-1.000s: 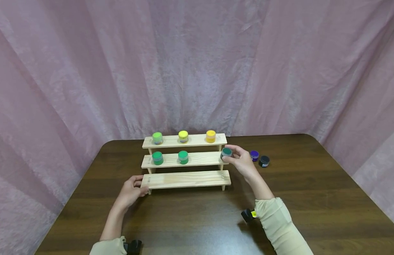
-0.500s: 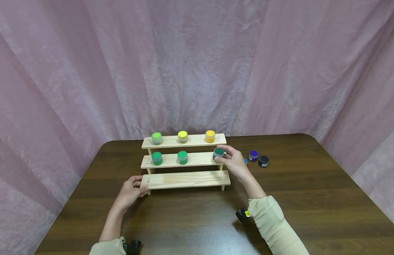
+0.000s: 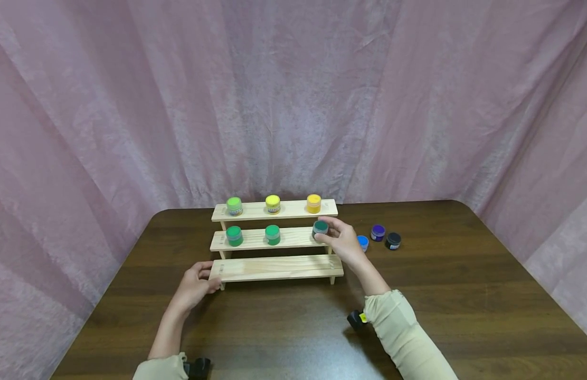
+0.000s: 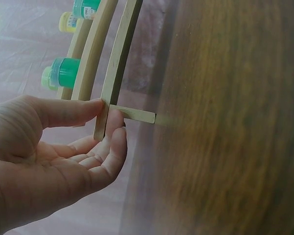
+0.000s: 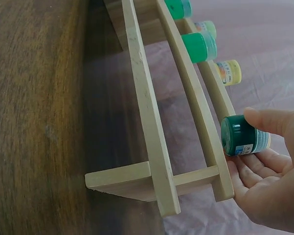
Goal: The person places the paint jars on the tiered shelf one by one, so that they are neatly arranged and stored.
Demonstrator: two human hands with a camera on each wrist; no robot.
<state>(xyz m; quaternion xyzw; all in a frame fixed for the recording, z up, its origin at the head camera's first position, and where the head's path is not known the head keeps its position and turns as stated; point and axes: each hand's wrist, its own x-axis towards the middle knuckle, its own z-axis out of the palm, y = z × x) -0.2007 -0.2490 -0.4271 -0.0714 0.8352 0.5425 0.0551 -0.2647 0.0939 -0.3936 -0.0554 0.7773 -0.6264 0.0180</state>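
Observation:
A three-tier wooden rack stands on the table, and my left hand pinches the left end of its lowest shelf between thumb and fingers. My right hand grips a dark green paint jar at the right part of the middle shelf. In the right wrist view the jar's base is right at that shelf's edge. Two green paint jars sit on the same shelf, at its left and middle. Light green, yellow and orange-yellow jars line the top shelf.
Right of the rack, a blue jar, a purple jar and a black jar stand on the brown wooden table. A pink curtain hangs behind the table.
My right hand has moved left along the middle shelf with the dark green jar, which uncovers the blue jar behind it. The left hand has stayed at the lowest shelf's end.

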